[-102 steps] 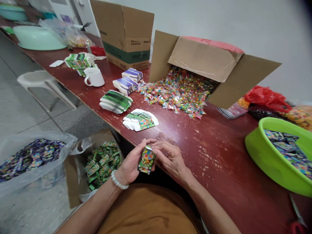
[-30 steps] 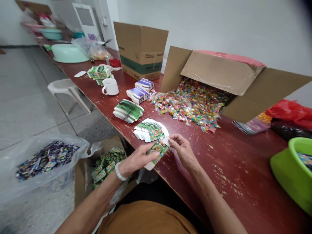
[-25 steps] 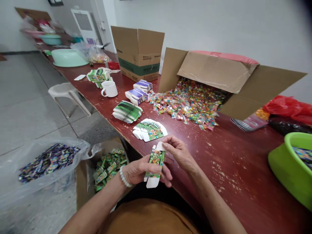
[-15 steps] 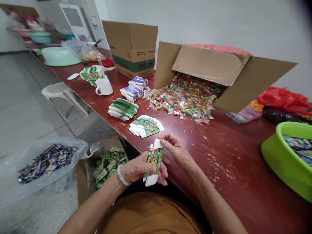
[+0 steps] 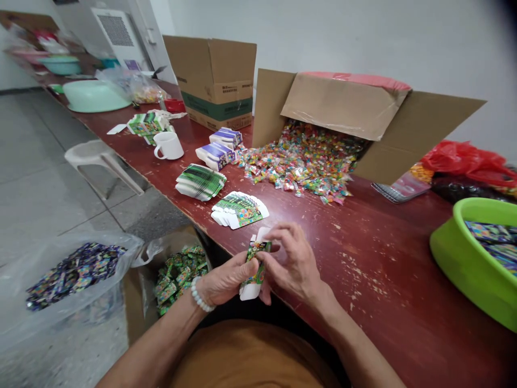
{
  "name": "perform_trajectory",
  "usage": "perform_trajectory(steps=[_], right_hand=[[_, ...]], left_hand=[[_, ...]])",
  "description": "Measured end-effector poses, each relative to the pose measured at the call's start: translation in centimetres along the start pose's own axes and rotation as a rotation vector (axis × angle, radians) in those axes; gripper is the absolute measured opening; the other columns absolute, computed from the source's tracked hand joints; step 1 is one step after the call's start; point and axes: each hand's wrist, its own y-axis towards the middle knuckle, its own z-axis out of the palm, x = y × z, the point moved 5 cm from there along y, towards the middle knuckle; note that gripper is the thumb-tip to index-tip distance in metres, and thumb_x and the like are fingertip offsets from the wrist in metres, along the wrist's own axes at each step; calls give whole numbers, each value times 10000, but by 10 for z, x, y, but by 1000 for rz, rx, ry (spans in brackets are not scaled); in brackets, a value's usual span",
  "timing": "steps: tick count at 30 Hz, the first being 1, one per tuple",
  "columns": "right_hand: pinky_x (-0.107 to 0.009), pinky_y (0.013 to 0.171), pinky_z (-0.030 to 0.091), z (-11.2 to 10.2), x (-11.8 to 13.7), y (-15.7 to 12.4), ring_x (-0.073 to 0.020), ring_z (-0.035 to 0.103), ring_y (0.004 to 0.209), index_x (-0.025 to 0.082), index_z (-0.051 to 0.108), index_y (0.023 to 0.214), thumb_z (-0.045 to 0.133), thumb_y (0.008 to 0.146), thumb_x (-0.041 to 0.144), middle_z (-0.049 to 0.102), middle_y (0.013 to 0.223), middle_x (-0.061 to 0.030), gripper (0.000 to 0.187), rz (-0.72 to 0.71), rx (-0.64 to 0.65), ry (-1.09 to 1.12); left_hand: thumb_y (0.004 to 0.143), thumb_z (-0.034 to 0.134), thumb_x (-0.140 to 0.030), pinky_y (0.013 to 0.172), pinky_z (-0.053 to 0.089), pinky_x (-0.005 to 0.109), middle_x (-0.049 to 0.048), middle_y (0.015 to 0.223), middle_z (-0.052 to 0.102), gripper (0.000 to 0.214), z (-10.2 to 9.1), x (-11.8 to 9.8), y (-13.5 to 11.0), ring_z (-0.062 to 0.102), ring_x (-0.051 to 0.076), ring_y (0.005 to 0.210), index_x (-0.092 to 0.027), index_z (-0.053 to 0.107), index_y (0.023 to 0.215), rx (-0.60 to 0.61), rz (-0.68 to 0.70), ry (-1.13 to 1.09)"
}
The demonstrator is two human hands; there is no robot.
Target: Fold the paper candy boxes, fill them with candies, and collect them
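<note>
Both hands hold one small green printed carton [image 5: 254, 267] upright over the near edge of the red table [image 5: 363, 258]. My left hand [image 5: 224, 280], with a white bead bracelet at the wrist, grips the carton's lower part. My right hand [image 5: 288, 258] is closed on its upper end, fingers at the white top flap. Just beyond lies a fanned stack of flat green cartons [image 5: 238, 209]. A second fanned stack [image 5: 201, 182] lies further left.
A tipped cardboard box [image 5: 355, 116] spills wrapped candies [image 5: 299, 164] onto the table. A green basin [image 5: 472, 264] of packets sits right. White mug [image 5: 168, 145], purple boxes [image 5: 218, 151], upright box [image 5: 214, 81] stand behind. Left of the table: bags of filled cartons [image 5: 177, 275], [image 5: 68, 269], a stool [image 5: 97, 156].
A flat carton was picked from the fanned stack and turned upright between the hands. My right hand has since come down over its top end.
</note>
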Motion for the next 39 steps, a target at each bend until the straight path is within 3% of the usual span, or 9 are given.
perform_trajectory(steps=[3, 7, 11, 15, 19, 23, 28, 32, 39], right_hand=[[-401, 841, 473, -1, 8, 0, -248, 553, 970, 220, 597, 983, 665, 803, 206, 592, 1008, -83, 193, -74, 154, -73], [-332, 765, 486, -1, 5, -2, -202, 578, 897, 234, 576, 1008, 658, 825, 203, 596, 1025, -61, 203, -10, 262, -11], [-298, 719, 479, -2, -1, -6, -177, 581, 839, 232, 594, 962, 686, 792, 187, 604, 988, -41, 199, 42, 298, 6], [-247, 606, 436, -3, -6, -8, -131, 563, 671, 214, 600, 791, 679, 797, 187, 599, 827, -5, 84, 116, 357, 66], [-245, 592, 409, -8, -1, -9, -136, 567, 651, 209, 611, 759, 646, 828, 195, 606, 778, -13, 78, 116, 336, 23], [-250, 601, 407, -10, 2, -7, -142, 556, 671, 213, 630, 809, 624, 827, 198, 596, 837, -27, 24, 134, 300, -121], [-231, 576, 390, -8, 2, -6, -133, 560, 641, 198, 598, 712, 629, 807, 147, 605, 697, 1, 112, 129, 345, 3], [-232, 569, 390, -10, 1, -9, -127, 568, 585, 200, 589, 714, 628, 821, 152, 627, 614, 21, 124, 173, 379, 58], [-223, 558, 426, -3, -13, -19, -115, 591, 547, 210, 523, 849, 553, 923, 284, 638, 621, 41, 109, 363, 643, 407]], left_hand=[[759, 640, -663, 475, 334, 208, 53, 613, 664, 546, -3, 2, -2, 512, 109, 490, -124, 635, 843, -10, -2, 103], [755, 640, -668, 510, 333, 214, 43, 647, 661, 546, -7, 1, -7, 498, 111, 537, -133, 620, 866, 26, -38, 235], [782, 614, -660, 482, 330, 212, 41, 640, 657, 552, -8, 4, -8, 476, 103, 496, -128, 631, 927, 87, -98, 263], [758, 619, -687, 496, 380, 212, 66, 693, 669, 641, -1, 7, -4, 595, 137, 529, -112, 653, 1038, 183, -108, 196], [712, 661, -693, 501, 456, 228, 104, 842, 688, 645, 0, 11, 1, 674, 176, 557, -107, 669, 983, 187, -161, 67], [716, 669, -680, 533, 509, 246, 120, 754, 708, 624, -3, 13, 3, 699, 205, 592, -89, 669, 916, 182, -184, 43], [722, 700, -634, 596, 554, 282, 129, 832, 728, 581, -1, 13, 2, 726, 225, 642, -98, 669, 943, 197, -204, -2], [724, 668, -673, 513, 501, 230, 147, 752, 741, 631, 1, 15, 1, 705, 205, 569, -82, 677, 943, 215, -239, 3], [714, 638, -718, 409, 427, 205, 159, 686, 734, 674, 3, 22, 4, 657, 183, 483, -77, 680, 918, 305, -367, 13]])
